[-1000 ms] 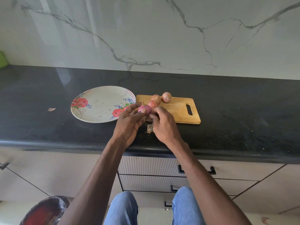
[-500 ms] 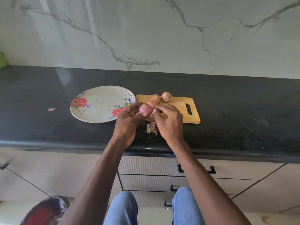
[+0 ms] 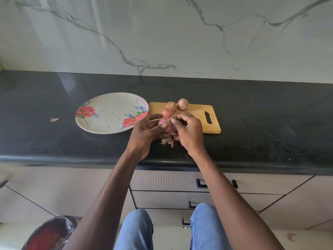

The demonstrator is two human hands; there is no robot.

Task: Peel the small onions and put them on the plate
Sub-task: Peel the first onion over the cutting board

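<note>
Left hand (image 3: 144, 131): gripping the held onion (image 3: 163, 122), tip toward the backsplash.
Right hand (image 3: 189, 129): pinching its skin (image 3: 168, 120).
Plate (image 3: 100, 129): bare.

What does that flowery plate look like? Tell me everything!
The plate is round, shallow and off-white, maybe ceramic or melamine. Red roses with green leaves, blue specks and thin curly lines decorate its rim on the left and right. It lies flat on the black counter, with its right edge next to the wooden board. No onions are on it yet, only a few tiny specks. Neither hand touches it.
</note>
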